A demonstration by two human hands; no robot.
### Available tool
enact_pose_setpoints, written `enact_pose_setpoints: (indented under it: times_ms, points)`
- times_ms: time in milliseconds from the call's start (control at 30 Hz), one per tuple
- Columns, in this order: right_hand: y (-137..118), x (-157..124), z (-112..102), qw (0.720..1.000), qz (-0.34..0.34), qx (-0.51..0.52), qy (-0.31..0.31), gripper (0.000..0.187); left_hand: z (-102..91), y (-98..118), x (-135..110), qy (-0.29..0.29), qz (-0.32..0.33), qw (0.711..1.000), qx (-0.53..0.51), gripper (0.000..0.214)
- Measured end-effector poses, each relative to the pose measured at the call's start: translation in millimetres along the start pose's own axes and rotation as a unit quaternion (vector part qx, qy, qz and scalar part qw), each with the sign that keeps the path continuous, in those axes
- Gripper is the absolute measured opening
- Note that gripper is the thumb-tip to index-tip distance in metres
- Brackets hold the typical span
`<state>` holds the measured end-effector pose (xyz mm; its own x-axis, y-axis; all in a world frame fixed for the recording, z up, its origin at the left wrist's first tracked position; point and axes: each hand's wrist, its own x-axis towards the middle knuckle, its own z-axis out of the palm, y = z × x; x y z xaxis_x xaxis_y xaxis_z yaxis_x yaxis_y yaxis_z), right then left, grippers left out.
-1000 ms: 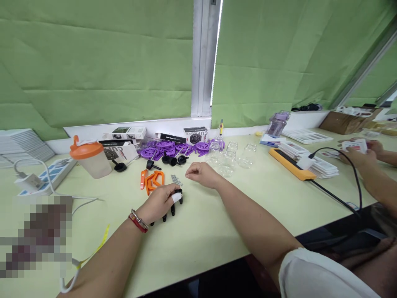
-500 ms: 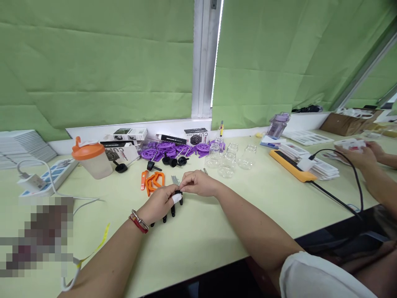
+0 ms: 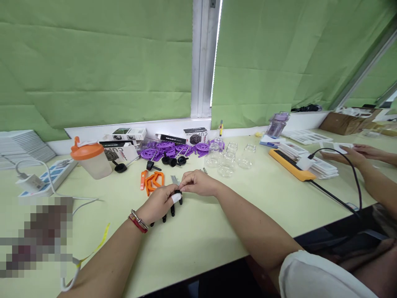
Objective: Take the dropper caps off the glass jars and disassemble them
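My left hand, with a white wrap on the thumb, is closed on a small black part. My right hand pinches at the same spot, its fingertips meeting the left ones; they partly cover the piece. Several black handle-like pieces lie under and beside my left hand. Just behind the fingers are thin metal rods. To their left lie orange plastic pieces, and a small spring rests behind my right hand.
Purple plastic wheels, black lids with stems and clear glass jars stand toward the wall. An orange-lidded shaker and power strip are left. At right, a yellow-black power strip lies near a co-worker's hands.
My hands hold nearly the same pose at the black part. The co-worker's hands at the right have shifted with the white item they hold.
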<state>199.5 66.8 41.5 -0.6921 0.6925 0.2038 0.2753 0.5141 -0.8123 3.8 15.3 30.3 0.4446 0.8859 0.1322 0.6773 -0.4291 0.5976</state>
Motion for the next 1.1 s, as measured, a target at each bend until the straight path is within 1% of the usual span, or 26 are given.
enact_pose_setpoints:
  times_ms: [167,233,267,300,367,433,467,500,567,667,833,1100]
  points:
    - [0.5,0.3,2.5,1.0,-0.001,0.003,0.001,0.011,-0.4,-0.6,0.1,0.001,0.003,1.0,0.004,0.027]
    - [1.2,0.7,1.1,1.0,-0.005,0.002,0.0,0.011,-0.7,-0.2,0.0,-0.002,0.0,1.0,0.005,0.027]
    - [2.6,0.9,-1.1,1.0,-0.003,0.002,0.009,0.012,-0.9,0.2,0.0,-0.003,-0.003,1.0,0.005,0.027]
    - [5.0,0.9,-4.6,0.999,0.007,0.0,0.032,0.013,-1.1,0.6,0.0,-0.005,-0.004,1.0,0.005,0.027]
    - [13.6,0.1,-14.9,0.991,0.056,-0.019,0.121,0.017,-1.5,1.3,-0.1,-0.005,-0.007,1.0,0.005,0.028]
    - [26.8,-2.3,-28.0,0.962,0.134,-0.076,0.227,0.022,-1.7,1.6,-0.2,-0.007,-0.01,1.0,0.006,0.029]
    - [34.3,-3.8,-34.5,0.945,0.165,-0.118,0.255,0.024,-1.8,1.6,-0.3,-0.009,-0.011,1.0,0.007,0.029]
    - [41.8,-5.3,-40.1,0.932,0.192,-0.157,0.262,0.025,-1.9,1.5,-0.4,-0.011,-0.013,1.0,0.007,0.029]
    - [55.4,-7.5,-48.0,0.917,0.238,-0.213,0.239,0.027,-2.1,1.2,-0.5,-0.015,-0.016,1.0,0.009,0.03]
    - [68.2,-6.9,-50.7,0.907,0.272,-0.257,0.191,0.029,-2.4,0.9,-0.7,-0.016,-0.018,1.0,0.008,0.029]
    - [73.2,-0.9,-45.7,0.906,0.274,-0.285,0.153,0.024,-2.4,0.3,-1.0,-0.01,-0.013,1.0,0.001,0.029]
    - [72.7,-1.1,-44.2,0.9,0.284,-0.299,0.138,0.017,-1.8,0.0,-0.9,-0.011,-0.019,1.0,0.001,0.029]
